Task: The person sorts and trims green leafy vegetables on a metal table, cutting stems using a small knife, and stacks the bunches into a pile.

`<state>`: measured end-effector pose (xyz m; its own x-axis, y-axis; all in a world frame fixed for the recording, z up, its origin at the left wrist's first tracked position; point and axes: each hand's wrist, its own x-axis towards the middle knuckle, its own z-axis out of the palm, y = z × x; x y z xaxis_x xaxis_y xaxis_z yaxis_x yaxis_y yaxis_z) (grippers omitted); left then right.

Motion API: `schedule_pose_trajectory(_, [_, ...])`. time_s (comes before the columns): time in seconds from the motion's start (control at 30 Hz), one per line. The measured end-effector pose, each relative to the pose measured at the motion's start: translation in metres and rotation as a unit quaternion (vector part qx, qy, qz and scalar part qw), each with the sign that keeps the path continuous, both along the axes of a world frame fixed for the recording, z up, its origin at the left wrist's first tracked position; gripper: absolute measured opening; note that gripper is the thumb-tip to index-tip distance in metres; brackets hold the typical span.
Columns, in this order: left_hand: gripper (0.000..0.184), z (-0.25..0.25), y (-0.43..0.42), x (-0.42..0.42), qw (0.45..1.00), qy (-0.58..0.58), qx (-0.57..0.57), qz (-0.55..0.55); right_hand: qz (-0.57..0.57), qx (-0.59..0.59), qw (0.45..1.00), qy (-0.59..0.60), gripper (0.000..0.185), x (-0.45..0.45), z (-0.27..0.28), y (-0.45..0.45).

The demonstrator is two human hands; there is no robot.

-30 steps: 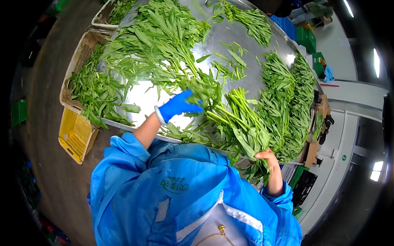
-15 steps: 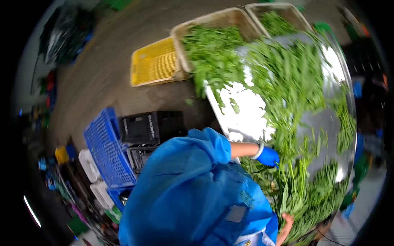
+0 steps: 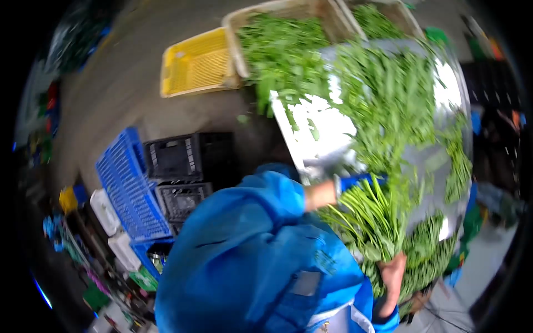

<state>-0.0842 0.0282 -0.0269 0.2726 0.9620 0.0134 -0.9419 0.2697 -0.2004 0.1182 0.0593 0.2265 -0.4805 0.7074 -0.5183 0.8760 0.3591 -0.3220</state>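
My bare right hand (image 3: 393,267), at the table's lower edge, is closed round a bunch of leafy greens (image 3: 373,216). The pale stems of the bunch fan out up and to the left. Just beyond those stems is my left hand (image 3: 360,181) in a blue glove, with a pale band at the wrist. It is blurred and partly covered by stems, so its fingers do not show clearly. A large heap of loose greens (image 3: 388,111) spreads over the metal table (image 3: 430,161) past my left hand. More bunches (image 3: 430,252) lie beside my right hand.
Two pale tubs of greens, one large (image 3: 236,47) and one smaller (image 3: 410,19), stand at the table's far end. A yellow basket (image 3: 197,66) sits on the floor beside them. Black crates (image 3: 173,158) and a tilted blue crate (image 3: 130,186) are at the left.
My right hand has moved up and now grips a bunch whose stems have fanned out toward the left. My gloved left hand has shifted slightly up and left. The whole view has shifted a little.
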Motion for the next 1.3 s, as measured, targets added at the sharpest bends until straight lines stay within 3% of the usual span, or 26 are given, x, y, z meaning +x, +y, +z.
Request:
schedule_pose_trajectory(0.07, [0.033, 0.002, 0.007, -0.022, 0.997, 0.032, 0.057, 0.045, -0.033, -0.032, 0.997, 0.067, 0.034, 0.003, -0.002, 0.001])
schedule_pose_trajectory(0.1, [0.031, 0.007, 0.005, -0.031, 0.997, 0.063, 0.031, 0.018, -0.012, 0.002, 0.996, 0.091, 0.033, -0.010, 0.009, -0.002])
schedule_pose_trajectory(0.13, [0.029, 0.011, 0.004, -0.041, 0.995, 0.100, 0.007, -0.010, -0.013, 0.016, 0.999, 0.044, 0.035, -0.008, 0.012, -0.004])
schedule_pose_trajectory(0.17, [0.034, -0.012, 0.003, -0.039, 0.992, 0.124, -0.031, -0.006, -0.026, 0.000, 0.999, 0.039, 0.040, -0.011, 0.018, -0.005])
schedule_pose_trajectory(0.2, [0.025, 0.060, 0.001, -0.061, 0.956, 0.208, -0.206, 0.025, 0.003, 0.017, 0.999, 0.038, 0.043, -0.015, 0.026, -0.006])
schedule_pose_trajectory(0.27, [0.020, 0.040, 0.006, -0.093, 0.914, 0.232, -0.313, 0.110, 0.038, 0.046, 0.998, 0.026, 0.043, -0.015, 0.039, -0.006])
schedule_pose_trajectory(0.33, [0.018, -0.048, -0.003, -0.136, 0.987, 0.131, 0.001, 0.095, 0.012, 0.056, 0.998, 0.009, 0.038, 0.004, 0.037, -0.007])
schedule_pose_trajectory(0.4, [0.019, 0.012, -0.002, -0.111, 0.918, 0.315, -0.237, 0.041, -0.005, 0.056, 0.998, 0.018, 0.037, 0.020, 0.031, -0.011])
schedule_pose_trajectory(0.43, [0.027, 0.002, -0.011, -0.093, 0.949, 0.279, -0.145, 0.000, -0.011, 0.048, 0.999, 0.019, 0.037, 0.024, 0.028, -0.014])
schedule_pose_trajectory(0.47, [0.035, 0.003, -0.018, -0.076, 0.937, 0.337, -0.094, -0.023, -0.019, 0.043, 0.999, 0.021, 0.037, 0.026, 0.022, -0.017])
schedule_pose_trajectory(0.53, [0.043, 0.099, -0.018, -0.052, 0.810, 0.580, 0.071, -0.042, -0.036, 0.020, 0.999, 0.020, 0.035, 0.033, 0.007, -0.024])
schedule_pose_trajectory(0.57, [0.040, 0.059, -0.013, -0.040, 0.803, 0.569, 0.113, -0.135, -0.025, 0.060, 0.998, 0.003, 0.032, 0.042, -0.012, -0.030])
schedule_pose_trajectory(0.6, [0.038, 0.089, -0.009, -0.023, 0.871, 0.482, -0.017, -0.090, -0.056, 0.068, 0.996, 0.027, 0.032, 0.058, -0.029, -0.034])
schedule_pose_trajectory(0.63, [0.039, 0.078, -0.002, -0.021, 0.850, 0.523, -0.026, -0.063, -0.102, 0.063, 0.989, 0.086, 0.031, 0.057, -0.026, -0.034])
schedule_pose_trajectory(0.67, [0.042, 0.096, 0.005, -0.018, 0.847, 0.523, -0.058, -0.073, -0.110, 0.056, 0.985, 0.120, 0.031, 0.062, -0.030, -0.038])
schedule_pose_trajectory(0.8, [0.044, 0.077, 0.022, -0.017, 0.795, 0.605, 0.007, -0.043, -0.179, 0.076, 0.974, 0.112, 0.029, 0.074, -0.016, -0.059])
schedule_pose_trajectory(0.87, [0.043, 0.094, 0.028, -0.005, 0.704, 0.705, 0.089, -0.020, -0.214, 0.076, 0.968, 0.106, 0.031, 0.082, -0.002, -0.071])
schedule_pose_trajectory(0.97, [0.043, 0.074, 0.040, -0.004, 0.716, 0.688, 0.117, 0.011, -0.247, 0.078, 0.961, 0.098, 0.034, 0.084, -0.003, -0.084])
schedule_pose_trajectory(1.1, [0.036, 0.063, 0.086, -0.053, 0.811, 0.572, -0.101, -0.060, -0.315, 0.058, 0.937, 0.137, 0.030, 0.109, 0.004, -0.100])
schedule_pose_trajectory(1.13, [0.032, 0.050, 0.088, -0.060, 0.797, 0.589, -0.101, -0.086, -0.303, 0.069, 0.939, 0.149, 0.025, 0.115, -0.002, -0.103])
schedule_pose_trajectory(1.23, [0.033, 0.051, 0.065, -0.032, 0.769, 0.593, 0.052, -0.232, -0.263, 0.030, 0.960, 0.088, 0.029, 0.112, -0.001, -0.092])
schedule_pose_trajectory(1.3, [0.038, 0.053, 0.041, 0.004, 0.782, 0.567, 0.111, -0.232, -0.214, 0.069, 0.971, 0.077, 0.028, 0.105, -0.022, -0.086])
